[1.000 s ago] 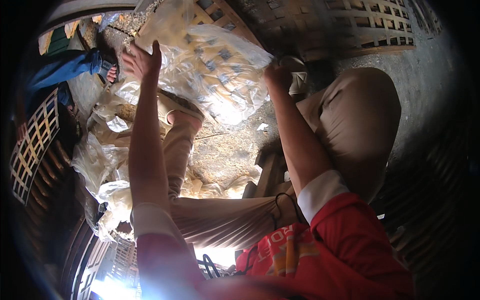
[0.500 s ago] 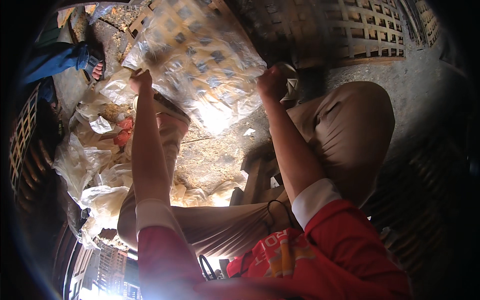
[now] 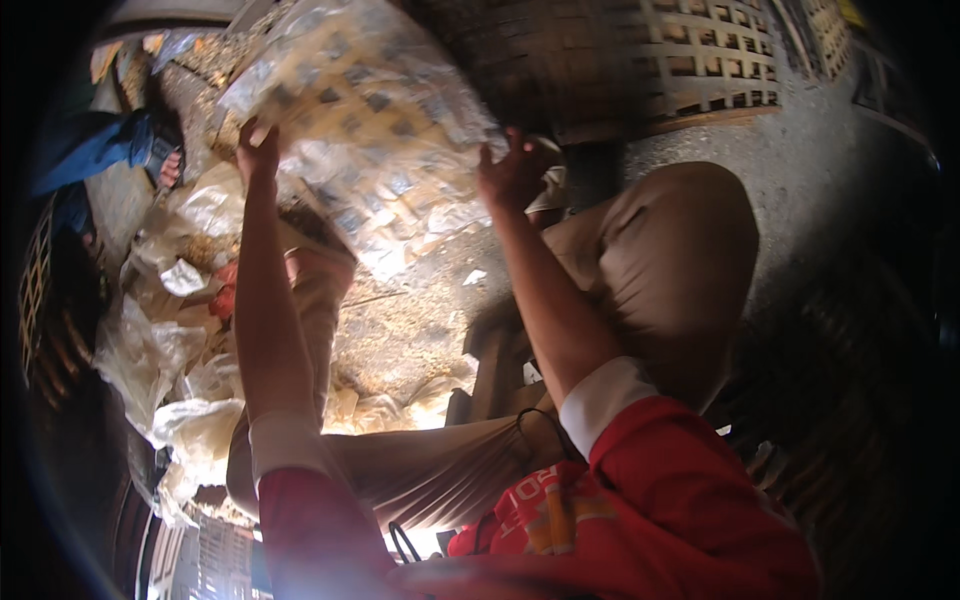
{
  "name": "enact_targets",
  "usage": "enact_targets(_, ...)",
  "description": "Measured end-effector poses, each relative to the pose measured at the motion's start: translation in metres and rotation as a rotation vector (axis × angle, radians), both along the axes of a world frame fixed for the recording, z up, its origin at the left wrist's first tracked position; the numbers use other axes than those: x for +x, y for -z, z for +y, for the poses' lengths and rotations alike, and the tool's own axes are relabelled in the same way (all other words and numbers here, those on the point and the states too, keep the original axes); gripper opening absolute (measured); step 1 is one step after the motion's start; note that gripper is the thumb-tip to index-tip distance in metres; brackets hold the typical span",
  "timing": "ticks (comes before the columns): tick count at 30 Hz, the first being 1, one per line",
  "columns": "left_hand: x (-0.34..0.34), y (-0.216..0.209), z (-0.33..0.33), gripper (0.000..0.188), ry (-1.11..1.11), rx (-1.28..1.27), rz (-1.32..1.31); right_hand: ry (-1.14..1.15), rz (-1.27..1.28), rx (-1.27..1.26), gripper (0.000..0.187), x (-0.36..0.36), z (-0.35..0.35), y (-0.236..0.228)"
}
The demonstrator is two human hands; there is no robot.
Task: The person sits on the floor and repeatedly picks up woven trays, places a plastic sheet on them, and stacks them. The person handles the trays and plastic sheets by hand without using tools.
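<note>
A thin, clear plastic sheet (image 3: 400, 195) lies spread over a woven lattice panel (image 3: 335, 95) in front of me. At the sheet's left edge is my left hand (image 3: 258, 158), its fingers loosely apart and nothing visible in them. My right hand (image 3: 510, 178) is beside the right edge with thumb and fingers spread, holding nothing. Through the plastic the dark gaps of the lattice show. The sheet's near edge hangs wrinkled and bright above the floor, between my feet.
Crumpled plastic sheets (image 3: 150, 345) are heaped along my left, with a red scrap (image 3: 225, 290) among them. Another person's blue sleeve (image 3: 95, 150) reaches in at far left. Woven baskets (image 3: 700, 60) stand at the back right. A wooden stool (image 3: 495, 370) is beneath me.
Both fists at the sheet's edges have loosened into open hands. The sheet has settled lower on the lattice, its near edge more crumpled. The whole view has shifted slightly.
</note>
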State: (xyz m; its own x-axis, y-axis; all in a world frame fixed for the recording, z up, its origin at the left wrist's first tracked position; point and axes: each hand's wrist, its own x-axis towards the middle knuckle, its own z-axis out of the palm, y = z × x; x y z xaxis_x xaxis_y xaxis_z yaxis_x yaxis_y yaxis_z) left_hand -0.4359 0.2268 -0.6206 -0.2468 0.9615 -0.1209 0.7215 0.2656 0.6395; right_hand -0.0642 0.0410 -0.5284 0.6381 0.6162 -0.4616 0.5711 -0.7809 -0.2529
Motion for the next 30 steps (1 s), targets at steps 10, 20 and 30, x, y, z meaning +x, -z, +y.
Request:
enact_targets(10,0.018,-0.08,-0.013,0.085,0.698,-0.569,0.64,-0.127,0.145,0.83,0.067,-0.017,0.172,-0.184)
enact_targets(20,0.135,-0.397,-0.139,0.061,1.036,-0.811,0.339,-0.3,0.019,0.676,0.042,0.266,0.19,-0.214)
enact_targets(30,0.164,-0.395,-0.19,0.06,1.011,-0.878,0.49,0.343,0.017,0.013,0.056,0.367,0.063,0.035)
